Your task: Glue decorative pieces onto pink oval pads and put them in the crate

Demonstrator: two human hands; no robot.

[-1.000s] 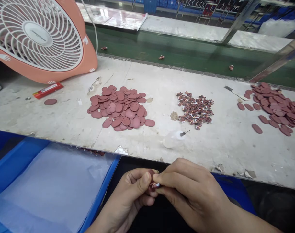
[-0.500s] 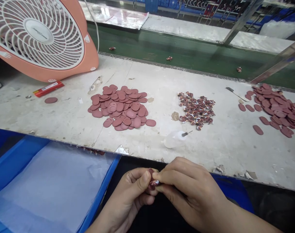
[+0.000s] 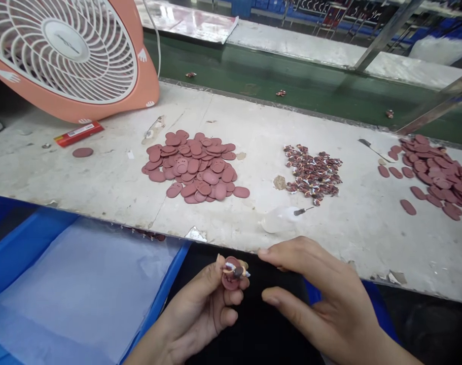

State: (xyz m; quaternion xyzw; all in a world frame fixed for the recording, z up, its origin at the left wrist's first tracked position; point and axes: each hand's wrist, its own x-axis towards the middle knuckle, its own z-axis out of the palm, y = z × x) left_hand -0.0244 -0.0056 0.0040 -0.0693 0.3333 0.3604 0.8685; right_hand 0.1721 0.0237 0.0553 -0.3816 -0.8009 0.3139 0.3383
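My left hand [image 3: 208, 304] pinches a reddish-brown oval disc [image 3: 231, 283] between thumb and fingers, below the table's front edge. On the disc's face lies a small painted figurine [image 3: 236, 270] in brown, white and orange. Just to the right, my right hand [image 3: 322, 299] is open, thumb and forefinger apart and touching nothing. Beyond the hands a clear squeeze bottle [image 3: 278, 219] with a dark needle tip lies on its side. Behind it is a pile of small painted figurines [image 3: 314, 172]. A heap of oval discs [image 3: 194, 167] lies to its left.
More oval discs [image 3: 439, 175] are heaped at the table's right. An orange fan [image 3: 147, 83] stands at the back left, near a red box [image 3: 78, 134]. Figurines sit spaced along a green belt [image 3: 238, 71]. A blue bin [image 3: 173, 268] with a white liner is below left.
My right hand has let go and moved right, its thumb and forefinger spreading. The disc with the figurine stays in my left hand, now turned face toward me. The view has shifted slightly.
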